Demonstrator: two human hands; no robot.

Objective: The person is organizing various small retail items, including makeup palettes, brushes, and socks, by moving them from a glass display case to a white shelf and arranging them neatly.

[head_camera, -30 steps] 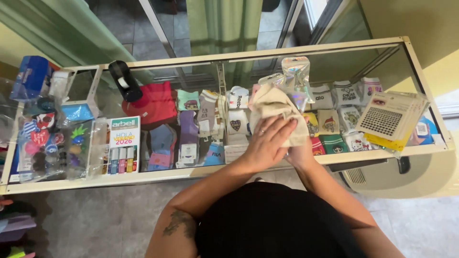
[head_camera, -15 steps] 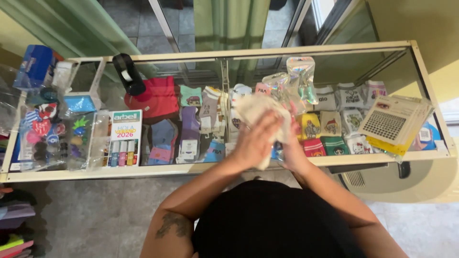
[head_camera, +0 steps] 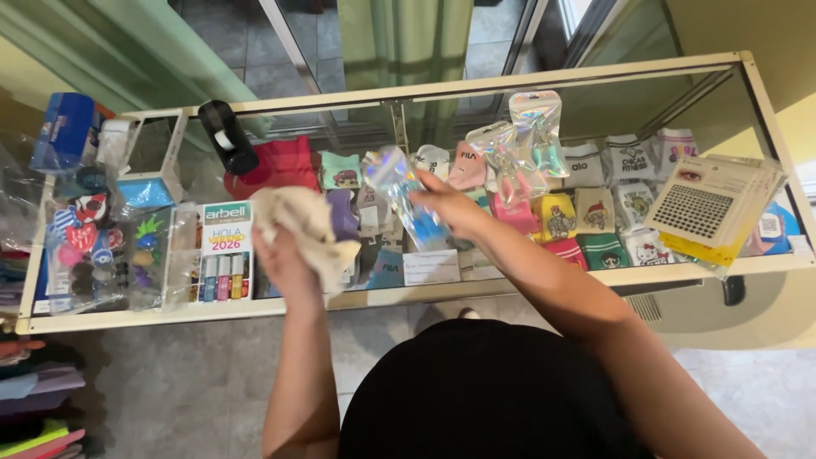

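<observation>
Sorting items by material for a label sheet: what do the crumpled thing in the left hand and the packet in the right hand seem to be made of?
The cloth in the left hand looks like soft beige fabric: matte and bunched. The packet in the right hand looks like clear glossy plastic: iridescent glints.

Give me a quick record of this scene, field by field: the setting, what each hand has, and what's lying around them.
Setting: glass display counter seen from above
Left hand: grips a crumpled beige cloth over the glass
Right hand: holds a shiny clear packet with blue items inside
On the glass: two more clear packets, a tape dispenser, a stack of sticker sheets
Under the glass: folded socks, a red bag
</observation>
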